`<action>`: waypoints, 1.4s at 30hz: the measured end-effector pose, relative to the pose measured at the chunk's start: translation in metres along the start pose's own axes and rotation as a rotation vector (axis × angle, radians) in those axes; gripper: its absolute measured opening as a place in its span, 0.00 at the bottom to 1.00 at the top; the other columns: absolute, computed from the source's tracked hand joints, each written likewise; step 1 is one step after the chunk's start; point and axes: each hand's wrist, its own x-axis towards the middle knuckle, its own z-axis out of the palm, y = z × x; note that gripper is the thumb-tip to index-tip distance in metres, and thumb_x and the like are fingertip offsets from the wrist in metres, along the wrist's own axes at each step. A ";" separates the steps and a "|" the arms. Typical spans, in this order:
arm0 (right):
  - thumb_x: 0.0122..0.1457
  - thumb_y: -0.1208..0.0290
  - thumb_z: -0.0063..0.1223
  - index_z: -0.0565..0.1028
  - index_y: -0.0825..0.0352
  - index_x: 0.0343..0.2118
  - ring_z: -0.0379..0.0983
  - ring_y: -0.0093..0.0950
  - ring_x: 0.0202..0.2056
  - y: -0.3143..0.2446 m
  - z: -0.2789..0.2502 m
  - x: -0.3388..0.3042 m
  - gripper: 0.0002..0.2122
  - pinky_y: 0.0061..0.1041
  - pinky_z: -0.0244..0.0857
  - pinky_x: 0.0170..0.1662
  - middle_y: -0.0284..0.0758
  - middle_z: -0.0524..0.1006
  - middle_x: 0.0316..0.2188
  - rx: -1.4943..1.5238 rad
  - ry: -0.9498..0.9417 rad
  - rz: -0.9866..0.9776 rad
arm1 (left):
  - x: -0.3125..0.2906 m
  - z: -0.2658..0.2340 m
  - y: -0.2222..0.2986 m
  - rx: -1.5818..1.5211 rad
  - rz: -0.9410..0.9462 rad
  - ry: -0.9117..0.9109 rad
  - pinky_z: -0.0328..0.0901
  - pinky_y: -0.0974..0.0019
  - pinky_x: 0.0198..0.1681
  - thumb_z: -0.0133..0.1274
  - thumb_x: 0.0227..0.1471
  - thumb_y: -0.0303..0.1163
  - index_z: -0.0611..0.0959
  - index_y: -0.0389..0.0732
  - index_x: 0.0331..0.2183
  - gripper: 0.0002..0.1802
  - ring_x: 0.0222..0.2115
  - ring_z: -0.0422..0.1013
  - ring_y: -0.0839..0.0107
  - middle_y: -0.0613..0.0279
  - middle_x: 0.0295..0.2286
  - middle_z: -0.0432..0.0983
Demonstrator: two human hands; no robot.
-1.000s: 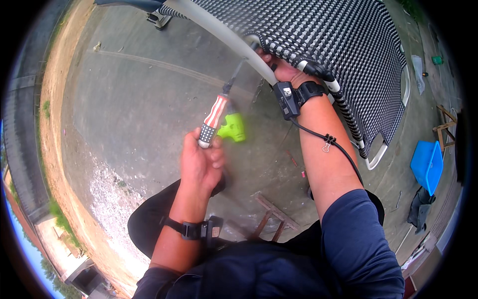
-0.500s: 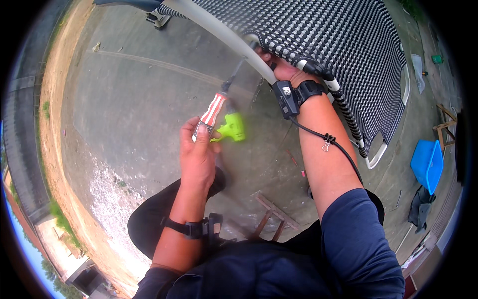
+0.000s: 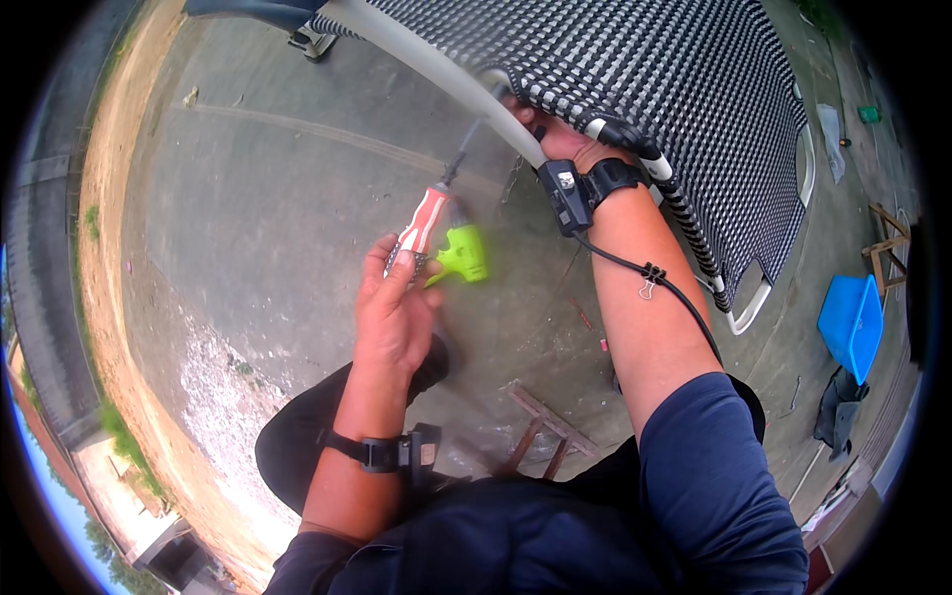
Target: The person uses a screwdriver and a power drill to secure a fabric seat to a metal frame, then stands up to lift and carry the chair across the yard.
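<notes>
My left hand (image 3: 395, 307) grips the end of a screwdriver by its red-and-white striped handle (image 3: 423, 220), thumb and fingers pinched round the butt. Its shaft (image 3: 465, 149) slants up and right toward the pale frame tube (image 3: 436, 69) of a lounger-like piece of furniture. Beneath the edge of its black-and-white woven fabric (image 3: 645, 89) is my right hand (image 3: 565, 139). The right fingers are partly covered by the tube and fabric, so what they hold is hidden. Just beyond the left hand, a lime-green power drill (image 3: 463, 255) lies on the floor.
A small wooden stool (image 3: 545, 426) stands between my legs. To the right are a blue plastic bin (image 3: 851, 322), a dark cloth (image 3: 841, 412) and a wooden frame (image 3: 888, 248). A cable (image 3: 645, 268) runs along my right forearm. White debris (image 3: 223, 397) lies at left.
The screwdriver handle has turned about its axis, showing a broader red side. My left fingers have loosened and spread slightly at the butt. My right hand has barely moved.
</notes>
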 end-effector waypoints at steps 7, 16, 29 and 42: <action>0.63 0.68 0.45 0.69 0.67 0.44 0.68 0.33 0.34 -0.044 0.041 -0.023 0.10 0.28 0.62 0.30 0.40 0.73 0.36 0.719 0.141 0.432 | 0.019 -0.038 0.003 0.016 -0.236 -0.270 0.67 0.69 0.30 0.50 0.64 0.40 0.73 0.44 0.47 0.15 0.35 0.76 0.67 0.61 0.40 0.78; 0.64 0.68 0.44 0.69 0.66 0.45 0.68 0.34 0.35 -0.040 0.030 -0.021 0.11 0.29 0.63 0.32 0.41 0.74 0.38 0.675 0.138 0.371 | 0.016 -0.026 0.003 0.076 -0.153 -0.175 0.67 0.68 0.29 0.50 0.64 0.42 0.74 0.43 0.45 0.14 0.33 0.76 0.68 0.62 0.35 0.78; 0.66 0.61 0.35 0.69 0.63 0.48 0.67 0.34 0.40 -0.048 0.044 -0.024 0.15 0.33 0.63 0.35 0.37 0.74 0.40 0.548 0.120 0.437 | 0.020 -0.033 -0.001 0.005 -0.193 -0.177 0.65 0.72 0.23 0.51 0.63 0.42 0.73 0.42 0.45 0.15 0.27 0.76 0.70 0.60 0.34 0.77; 0.65 0.60 0.36 0.69 0.62 0.48 0.66 0.35 0.38 -0.046 0.044 -0.028 0.15 0.33 0.62 0.36 0.37 0.74 0.39 0.625 0.121 0.389 | 0.016 -0.029 0.001 0.048 -0.106 -0.180 0.64 0.71 0.28 0.49 0.64 0.45 0.74 0.42 0.44 0.17 0.34 0.75 0.70 0.62 0.35 0.78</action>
